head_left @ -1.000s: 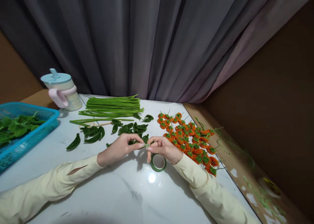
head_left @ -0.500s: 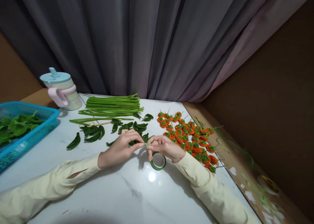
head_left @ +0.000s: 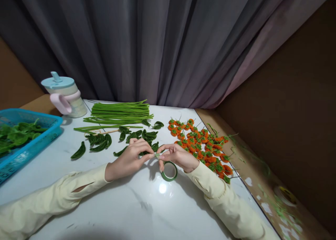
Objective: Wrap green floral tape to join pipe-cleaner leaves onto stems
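My left hand [head_left: 132, 158] and my right hand [head_left: 177, 157] meet fingertip to fingertip over the table. Between their pinched thumbs and forefingers is a small piece of pale green tape [head_left: 157, 155], with both hands closed on it. Whether anything else sits inside the pinch is hidden by the fingers. Just below my right hand a roll of green tape [head_left: 169, 171] lies flat, near its lowered fingers. Dark green fuzzy leaf pieces [head_left: 99, 140] lie behind and left of my left hand. Small orange fuzzy persimmon-like pieces [head_left: 194, 136] with green tops and wire stems spread behind my right hand.
Bright green fuzzy stems [head_left: 119, 111] lie in a bundle at the back. A blue plastic basket [head_left: 54, 126] holding green leaves stands at left, beside a cup with a blue lid [head_left: 58, 82]. A grey curtain [head_left: 152, 47] hangs behind the white table [head_left: 126, 208]. Scraps litter the right side.
Both hands keep the same pinch on the green tape, nearly still. The whole view has shifted very slightly.
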`<state>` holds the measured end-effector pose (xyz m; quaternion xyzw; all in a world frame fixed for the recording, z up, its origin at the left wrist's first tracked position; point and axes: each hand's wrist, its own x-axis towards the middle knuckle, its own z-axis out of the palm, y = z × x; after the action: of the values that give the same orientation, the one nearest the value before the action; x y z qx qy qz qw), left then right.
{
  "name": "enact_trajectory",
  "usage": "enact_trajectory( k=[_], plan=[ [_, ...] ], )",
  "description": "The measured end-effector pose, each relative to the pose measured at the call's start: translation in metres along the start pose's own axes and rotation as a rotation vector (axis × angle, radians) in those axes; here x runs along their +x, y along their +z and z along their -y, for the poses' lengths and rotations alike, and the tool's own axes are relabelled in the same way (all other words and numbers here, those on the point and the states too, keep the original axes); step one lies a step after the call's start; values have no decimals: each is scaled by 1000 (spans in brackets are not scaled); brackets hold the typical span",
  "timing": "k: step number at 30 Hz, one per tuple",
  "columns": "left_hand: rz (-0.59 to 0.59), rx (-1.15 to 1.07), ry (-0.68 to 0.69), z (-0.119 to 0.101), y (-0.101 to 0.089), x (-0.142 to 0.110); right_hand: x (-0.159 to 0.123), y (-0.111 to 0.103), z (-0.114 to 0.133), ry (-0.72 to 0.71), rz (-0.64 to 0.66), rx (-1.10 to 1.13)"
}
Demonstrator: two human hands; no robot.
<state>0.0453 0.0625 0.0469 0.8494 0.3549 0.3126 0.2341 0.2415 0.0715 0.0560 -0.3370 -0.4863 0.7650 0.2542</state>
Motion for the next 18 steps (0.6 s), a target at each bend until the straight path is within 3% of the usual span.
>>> enact_trajectory(
  k=[11, 18],
  plan=[
    [-16, 198, 223, -2, -2, -2, 5, -6, -7, 37, 3, 99],
    [-62, 99, 170, 2, 4, -2, 4, -5, -11, -17, 4, 94]
  ],
)
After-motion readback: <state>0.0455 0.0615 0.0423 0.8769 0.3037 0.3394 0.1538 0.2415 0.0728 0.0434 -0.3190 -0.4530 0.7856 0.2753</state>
